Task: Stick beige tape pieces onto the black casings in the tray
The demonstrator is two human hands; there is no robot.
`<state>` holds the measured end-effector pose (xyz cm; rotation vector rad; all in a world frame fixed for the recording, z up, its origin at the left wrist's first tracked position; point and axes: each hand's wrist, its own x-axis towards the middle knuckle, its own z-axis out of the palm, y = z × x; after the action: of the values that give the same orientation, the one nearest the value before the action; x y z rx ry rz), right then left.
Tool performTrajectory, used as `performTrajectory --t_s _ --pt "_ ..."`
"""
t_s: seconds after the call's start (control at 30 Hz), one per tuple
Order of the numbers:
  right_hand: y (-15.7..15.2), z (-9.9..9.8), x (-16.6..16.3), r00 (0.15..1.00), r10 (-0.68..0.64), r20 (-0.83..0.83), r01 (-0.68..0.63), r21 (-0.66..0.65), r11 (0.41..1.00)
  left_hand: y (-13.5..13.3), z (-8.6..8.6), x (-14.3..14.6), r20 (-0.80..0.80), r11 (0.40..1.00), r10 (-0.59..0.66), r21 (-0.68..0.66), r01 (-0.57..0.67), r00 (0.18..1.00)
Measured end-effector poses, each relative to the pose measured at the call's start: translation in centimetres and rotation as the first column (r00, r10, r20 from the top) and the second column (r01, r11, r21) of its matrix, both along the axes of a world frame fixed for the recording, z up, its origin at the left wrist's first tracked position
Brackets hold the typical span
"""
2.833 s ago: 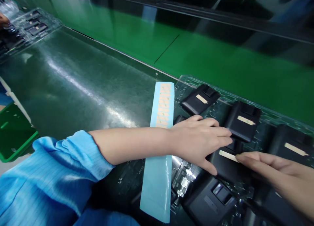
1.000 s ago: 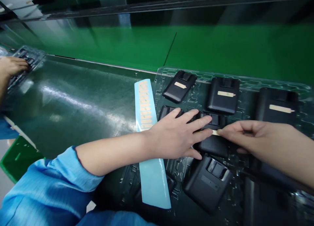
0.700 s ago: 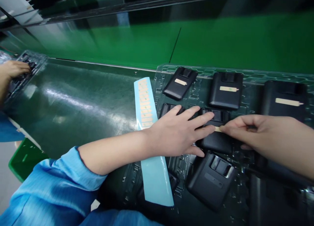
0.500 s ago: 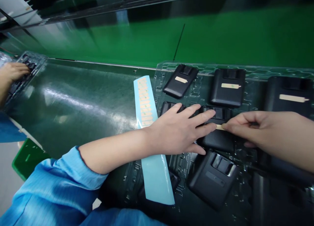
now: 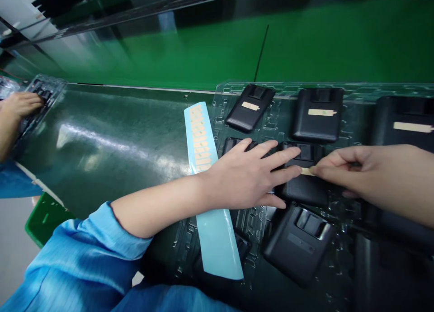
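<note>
The head view looks down on a clear, moulded plastic tray (image 5: 352, 91) resting on a glossy dark green desk (image 5: 111, 135). The left hand (image 5: 246, 178) lies flat, fingers spread apart, on the black rectangular plastic housing (image 5: 301, 192) in the tray's middle row, its fingertips touching one end of a small beige adhesive strip (image 5: 307, 171) on that housing. The right hand (image 5: 369, 174) comes in from the tray's right side with thumb and forefinger pinched together on the other end of the strip, so its grip is clamped on the strip, which lies against the housing's upper part, just below its recessed clip.

In the tray's far row sit three more black housings, each bearing a beige strip: one tilted at the left (image 5: 250, 107), one in the middle (image 5: 318, 114), one at the right edge (image 5: 403, 122). Nearer than the held housing lies another black housing (image 5: 298, 243), tilted and without a strip.

Along the tray's left edge, partly under the left forearm, lies a long pale blue backing sheet (image 5: 210, 190) with a column of beige strips at its far end. Far to the tray's left, another person's hand (image 5: 20, 105) rests on a second clear tray (image 5: 50, 83).
</note>
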<state>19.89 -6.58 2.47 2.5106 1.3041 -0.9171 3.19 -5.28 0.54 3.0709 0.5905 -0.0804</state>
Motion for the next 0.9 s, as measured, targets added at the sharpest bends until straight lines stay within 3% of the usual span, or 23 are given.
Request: performTrajectory --t_s 0.43,0.53,0.67,0.77,0.9 --pt "0.6 -0.1 0.0 0.999 0.036 0.017 -0.035 -0.019 0.999 0.0 -0.3 0.1 -0.003 0.998 -0.014 0.055 0.014 1.0" --pt "0.2 -1.4 1.2 0.998 0.059 -0.023 -0.059 0.014 0.998 0.0 -0.3 0.1 0.005 0.999 -0.006 0.047 0.006 1.0" --pt "-2.6 -4.8 4.9 0.988 0.148 -0.05 -0.131 0.255 0.958 0.0 -0.3 0.1 0.012 0.999 -0.001 0.046 0.001 1.0" --pt "-4.9 -7.1 7.7 0.986 0.164 -0.029 -0.143 0.355 0.924 0.0 -0.3 0.1 0.001 0.999 -0.001 0.043 0.001 1.0" --pt "-4.8 -7.3 8.4 0.981 0.193 -0.02 -0.173 0.368 0.914 0.0 -0.2 0.1 0.001 0.999 0.003 0.036 -0.003 1.0"
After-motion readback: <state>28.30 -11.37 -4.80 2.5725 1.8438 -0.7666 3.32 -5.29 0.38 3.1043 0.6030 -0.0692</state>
